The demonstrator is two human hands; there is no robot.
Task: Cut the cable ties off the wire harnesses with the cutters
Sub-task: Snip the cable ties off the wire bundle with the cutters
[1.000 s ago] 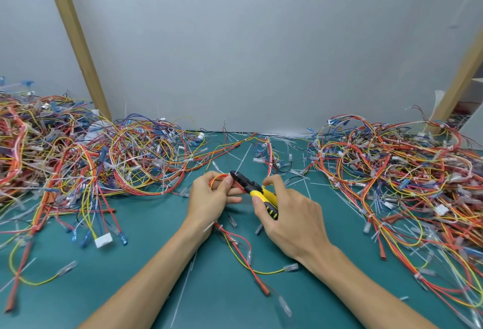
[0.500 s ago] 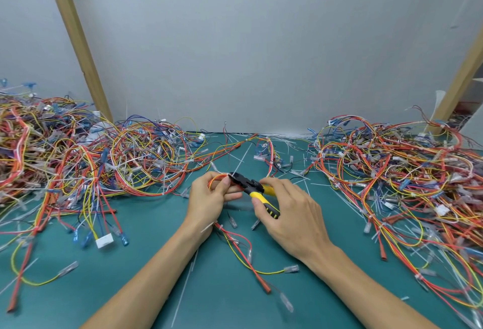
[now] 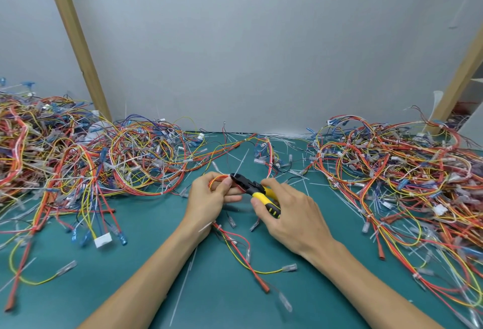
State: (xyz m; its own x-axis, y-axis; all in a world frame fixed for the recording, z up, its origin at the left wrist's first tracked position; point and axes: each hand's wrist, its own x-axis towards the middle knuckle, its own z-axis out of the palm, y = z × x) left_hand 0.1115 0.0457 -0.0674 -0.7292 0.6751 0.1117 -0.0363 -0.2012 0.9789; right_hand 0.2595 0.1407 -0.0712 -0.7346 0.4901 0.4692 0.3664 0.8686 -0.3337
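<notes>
Head view: pinching wires (image 3: 219,178) in left hand (image 3: 209,198), gripping cutters (image 3: 254,189) in right hand (image 3: 295,221); cut ties (image 3: 182,287) lying around, big piles (image 3: 405,172) probably left to do.

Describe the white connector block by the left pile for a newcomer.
On the green mat, find the left wire pile. At its near edge lies the white connector block. Its neighbours are slim blue-sleeved terminals; it is a chunky white rectangle.
</notes>
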